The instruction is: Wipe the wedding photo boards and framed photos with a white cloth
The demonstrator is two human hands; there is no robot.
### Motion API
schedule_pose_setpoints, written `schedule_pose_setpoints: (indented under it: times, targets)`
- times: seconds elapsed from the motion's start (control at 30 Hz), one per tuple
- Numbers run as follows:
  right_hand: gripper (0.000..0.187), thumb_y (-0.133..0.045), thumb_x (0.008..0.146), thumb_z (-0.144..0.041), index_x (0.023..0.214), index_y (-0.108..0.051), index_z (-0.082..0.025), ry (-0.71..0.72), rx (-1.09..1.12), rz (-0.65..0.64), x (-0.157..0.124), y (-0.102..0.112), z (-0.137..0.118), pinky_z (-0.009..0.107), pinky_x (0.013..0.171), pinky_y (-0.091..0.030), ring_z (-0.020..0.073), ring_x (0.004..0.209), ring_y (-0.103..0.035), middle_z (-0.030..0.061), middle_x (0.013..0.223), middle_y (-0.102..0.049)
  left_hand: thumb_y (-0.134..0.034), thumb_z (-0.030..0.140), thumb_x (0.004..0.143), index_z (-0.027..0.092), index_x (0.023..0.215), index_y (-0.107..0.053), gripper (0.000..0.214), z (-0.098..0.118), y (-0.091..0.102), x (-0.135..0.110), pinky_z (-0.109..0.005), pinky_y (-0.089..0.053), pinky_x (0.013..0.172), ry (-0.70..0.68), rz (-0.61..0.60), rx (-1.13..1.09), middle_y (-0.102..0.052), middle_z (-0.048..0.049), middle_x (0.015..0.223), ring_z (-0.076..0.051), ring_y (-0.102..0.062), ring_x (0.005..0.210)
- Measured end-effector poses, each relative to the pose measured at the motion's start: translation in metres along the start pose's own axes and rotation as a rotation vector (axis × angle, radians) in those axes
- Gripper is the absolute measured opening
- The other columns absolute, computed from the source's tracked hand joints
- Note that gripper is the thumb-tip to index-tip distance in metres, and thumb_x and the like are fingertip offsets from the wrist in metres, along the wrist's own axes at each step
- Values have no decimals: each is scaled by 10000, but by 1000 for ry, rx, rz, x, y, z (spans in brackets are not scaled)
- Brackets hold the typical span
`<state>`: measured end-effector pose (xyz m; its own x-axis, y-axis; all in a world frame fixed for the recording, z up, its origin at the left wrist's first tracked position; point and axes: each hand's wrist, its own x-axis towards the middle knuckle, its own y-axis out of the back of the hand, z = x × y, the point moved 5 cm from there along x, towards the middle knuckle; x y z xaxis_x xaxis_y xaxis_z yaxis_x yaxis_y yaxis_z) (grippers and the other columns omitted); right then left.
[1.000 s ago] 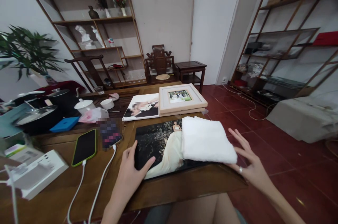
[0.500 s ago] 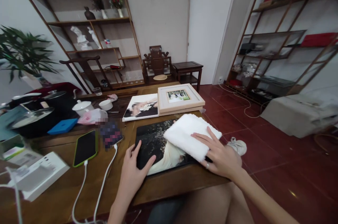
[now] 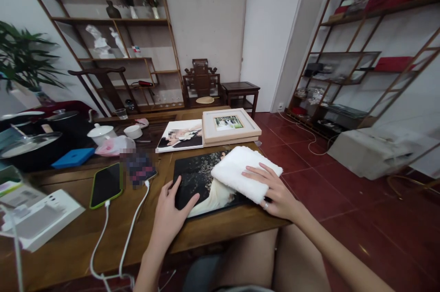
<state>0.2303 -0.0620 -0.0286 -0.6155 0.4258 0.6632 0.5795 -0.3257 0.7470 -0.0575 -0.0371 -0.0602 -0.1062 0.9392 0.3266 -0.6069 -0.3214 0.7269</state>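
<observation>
Photo panel, black with a figure in a white gown, lies flat near the close edge of the wooden counter, roughly mid-view, right part under the cloth. From the left: plant at the far side, then a dark pan with a clear lid, blue box just beside it. Nearer, a white package with a grey molded piece in it. White lidded pot behind a pink-and-white bag, white cup just right of the pot. Phone in a green case lies face up, white cable plugged into its near end. Second phone, mostly blurred out, also has a white cable in. Left hand is spread, fingers at the panel's left edge, thumb apart on its lower left area. Behind the panel, near but not touching: white-edged print, partly blurred, then a pale wood frame right beside it, small outdoor photo in its middle, another pale layer under it. White cloth, folded and fluffy, sits tilted across the panel's right part, covering the figure's upper body. Right hand is on the cloth's near right side, fingers laid out over the top, ring on one finger; thumb side hidden, can't tell if it pinches. Right of the counter: red tile floor, pale covered block, shelf unit behind.
</observation>
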Motion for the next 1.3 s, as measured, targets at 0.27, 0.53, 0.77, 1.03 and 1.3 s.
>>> schedule_pose_setpoints:
  times: [0.27,0.53,0.77,1.03,1.3]
  targets:
    - [409,-458,851,-26,1237,-484,-162,-39,24,-21,-4,-2,4,475,977,-416,232,1229,-484,148,1247,-601,-553,629,712,93,1301,-514,796,0,-2,1,-488,-410,1009,11,12,-19,-496,-164,1211,-335,-528,1149]
    - [380,-431,846,-53,1217,-513,-80,59,-70,-132,3,2,3,409,887,-481,241,1112,-561,165,1157,-648,-550,585,718,134,1280,-546,721,-4,-3,2,-506,-396,1022,64,-17,-48,-485,-158,1254,-339,-501,1194]
    - [345,-375,827,-27,1057,-632,-32,236,-177,-365,35,10,-7,414,794,-528,264,981,-602,198,1263,-577,-527,537,749,132,1285,-546,672,-6,3,-1,-513,-375,1038,15,-81,-4,-477,-182,1309,-341,-462,1247]
    - [227,-487,700,7,695,-674,-122,198,-86,-450,31,-16,-1,521,1110,-260,313,1372,-238,156,1481,-322,-511,381,851,191,1302,-511,490,6,6,-7,-540,-317,1069,-252,29,64,-354,-158,1459,-313,-281,1375]
    - [364,-430,678,19,890,-668,-158,124,-53,-161,30,-17,14,451,956,-484,253,1274,-435,130,1346,-523,-535,319,855,265,1328,-485,478,4,2,-7,-517,-366,1042,-353,12,101,-437,-95,1440,-287,-350,1353]
